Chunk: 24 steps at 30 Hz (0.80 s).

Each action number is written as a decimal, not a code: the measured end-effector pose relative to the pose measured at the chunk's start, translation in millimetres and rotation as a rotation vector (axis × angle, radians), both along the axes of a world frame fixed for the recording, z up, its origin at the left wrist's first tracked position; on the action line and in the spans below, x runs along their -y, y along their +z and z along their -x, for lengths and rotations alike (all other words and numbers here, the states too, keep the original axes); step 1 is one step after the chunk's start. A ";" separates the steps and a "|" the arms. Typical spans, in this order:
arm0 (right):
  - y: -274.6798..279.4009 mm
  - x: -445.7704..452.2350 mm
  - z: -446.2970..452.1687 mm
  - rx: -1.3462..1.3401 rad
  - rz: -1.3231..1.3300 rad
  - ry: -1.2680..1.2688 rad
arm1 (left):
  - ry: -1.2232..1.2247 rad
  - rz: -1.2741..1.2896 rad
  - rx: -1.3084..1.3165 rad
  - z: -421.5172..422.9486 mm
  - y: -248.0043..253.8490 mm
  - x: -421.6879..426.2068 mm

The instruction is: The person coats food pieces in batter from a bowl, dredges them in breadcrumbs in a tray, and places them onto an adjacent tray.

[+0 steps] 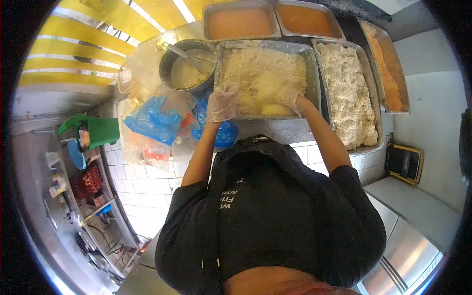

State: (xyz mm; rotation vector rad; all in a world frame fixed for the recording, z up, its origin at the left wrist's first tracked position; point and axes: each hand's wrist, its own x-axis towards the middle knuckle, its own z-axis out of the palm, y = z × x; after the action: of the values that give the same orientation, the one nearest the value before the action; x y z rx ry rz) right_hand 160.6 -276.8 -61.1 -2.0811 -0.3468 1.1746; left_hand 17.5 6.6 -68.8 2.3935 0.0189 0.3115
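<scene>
A metal tray (pixel 318 83) holds pale, coarse crumbs (pixel 265 61). My left hand (pixel 222 102), in a clear plastic glove, is at the tray's near left corner, its fingers too indistinct to read. Inside the near right part of the tray is my right hand (pixel 294 101), gloved the same way and smeared by motion. Between my hands lies a blurred yellowish mass (pixel 274 109) in the crumbs; its kind cannot be made out. Left of the tray stands a pot (pixel 163 73) of pale batter with a whisk (pixel 196 63) leaning in it.
Two trays of orange liquid, a left one (pixel 241 23) and a right one (pixel 307 20), sit behind. To the right are a long tray of white flour (pixel 346 93) and a tray of orange powder (pixel 386 69). Blue plastic bags (pixel 155 120) lie at the left.
</scene>
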 end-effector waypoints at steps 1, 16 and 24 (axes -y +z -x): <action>22.1 -4.7 -0.6 -0.181 -0.138 -0.251 | -0.012 -0.070 -0.030 -0.4 2.6 0.8; 101.3 -72.9 -37.0 0.589 0.480 0.529 | -0.025 -0.811 -0.084 2.1 41.7 5.6; 91.3 3.7 -17.7 0.945 0.186 0.637 | -0.029 -0.035 -0.141 -3.6 -23.5 -4.5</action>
State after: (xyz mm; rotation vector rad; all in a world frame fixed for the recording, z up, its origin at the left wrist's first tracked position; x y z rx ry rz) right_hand 178.3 -280.5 30.2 -2.6787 -1.4607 0.4314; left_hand 21.1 11.1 -92.3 2.4441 0.0442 0.1297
